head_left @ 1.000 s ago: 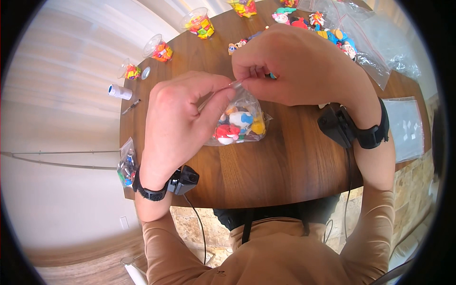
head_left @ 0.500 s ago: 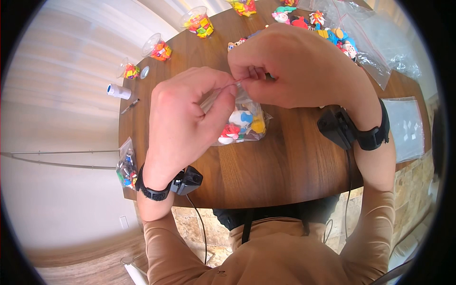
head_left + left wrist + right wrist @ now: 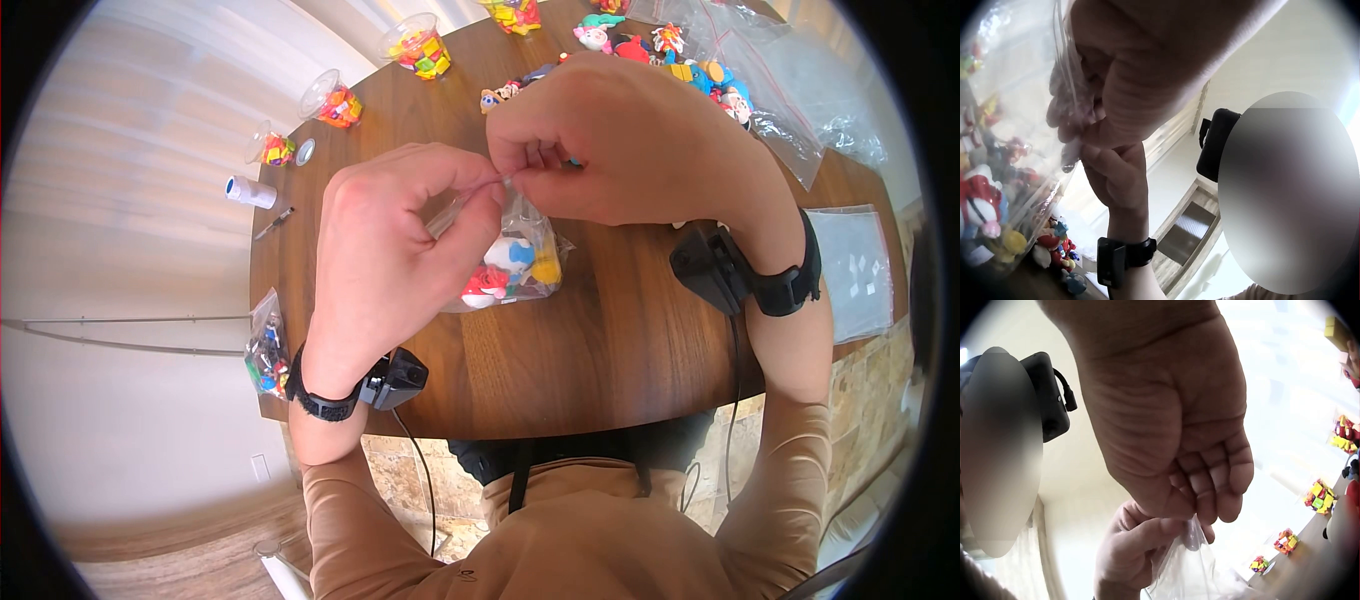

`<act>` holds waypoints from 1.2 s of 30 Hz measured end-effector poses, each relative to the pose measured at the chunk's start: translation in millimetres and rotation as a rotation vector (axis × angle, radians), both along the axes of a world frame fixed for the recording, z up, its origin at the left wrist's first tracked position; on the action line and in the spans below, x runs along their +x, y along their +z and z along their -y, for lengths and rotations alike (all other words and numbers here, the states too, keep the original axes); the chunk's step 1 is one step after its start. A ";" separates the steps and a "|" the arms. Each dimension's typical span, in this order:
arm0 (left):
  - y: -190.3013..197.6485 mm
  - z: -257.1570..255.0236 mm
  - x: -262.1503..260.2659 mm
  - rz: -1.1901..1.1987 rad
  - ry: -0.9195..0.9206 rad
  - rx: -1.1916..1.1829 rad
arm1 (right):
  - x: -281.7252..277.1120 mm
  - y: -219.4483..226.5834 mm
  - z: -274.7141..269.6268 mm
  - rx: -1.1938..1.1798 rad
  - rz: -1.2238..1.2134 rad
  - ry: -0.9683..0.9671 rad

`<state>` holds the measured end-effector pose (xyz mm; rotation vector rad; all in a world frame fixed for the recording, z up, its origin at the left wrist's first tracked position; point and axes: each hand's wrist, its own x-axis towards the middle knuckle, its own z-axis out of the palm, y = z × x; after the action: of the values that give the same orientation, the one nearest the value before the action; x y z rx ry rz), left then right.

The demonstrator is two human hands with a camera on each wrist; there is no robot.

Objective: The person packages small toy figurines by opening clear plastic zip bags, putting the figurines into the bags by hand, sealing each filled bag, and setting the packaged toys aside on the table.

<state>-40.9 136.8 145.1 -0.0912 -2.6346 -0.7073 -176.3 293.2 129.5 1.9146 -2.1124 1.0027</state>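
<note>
A clear zip bag (image 3: 530, 222) with several small toy figures inside stands on the wooden table, its mouth pulled up between both hands. My left hand (image 3: 385, 235) pinches the top edge between thumb and forefinger. Right beside it, my right hand (image 3: 615, 145) pinches the same edge, thumb and forefinger together and the other fingers curled. Through the plastic show a red and white figure (image 3: 485, 285), a blue and white one and a yellow piece (image 3: 546, 268). In the left wrist view the bag's zip strip (image 3: 1066, 50) runs up along the left hand's fingers.
Along the far edge of the table (image 3: 600, 350) stand plastic cups of colourful pieces (image 3: 425, 55). Loose toy figures (image 3: 715, 80) and empty zip bags (image 3: 790, 110) lie at the back right. A filled bag (image 3: 267, 350), a white bottle (image 3: 252, 192) and a pen (image 3: 275, 224) are at left.
Both hands keep their pinch on the bag's top edge. The left hand has shifted slightly right, and the right hand moved a little left, then back.
</note>
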 end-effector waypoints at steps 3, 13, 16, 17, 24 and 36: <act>0.7 -1.4 0.4 0.006 0.017 0.003 | 0.0 -0.7 0.2 -0.016 0.014 0.011; -3.0 0.1 -0.7 -0.046 0.016 -0.040 | 2.7 -4.8 3.7 -0.040 -0.003 -0.037; -3.4 -0.7 -1.1 -0.058 0.043 -0.041 | 0.7 -10.4 6.6 -0.135 -0.052 -0.015; -4.6 0.3 -1.9 -0.059 0.048 -0.042 | 1.9 -9.9 6.5 -0.126 -0.049 -0.029; -7.7 3.0 -0.6 -0.190 0.016 -0.084 | 2.0 -4.2 4.7 -0.130 -0.066 0.003; -9.5 12.7 28.5 -0.182 0.131 -0.324 | 8.2 4.9 3.3 -0.067 -0.074 -0.002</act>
<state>-12.4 124.2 135.6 -0.0705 -2.5280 -0.2135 -168.1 289.9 134.4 1.8884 -2.0141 0.9731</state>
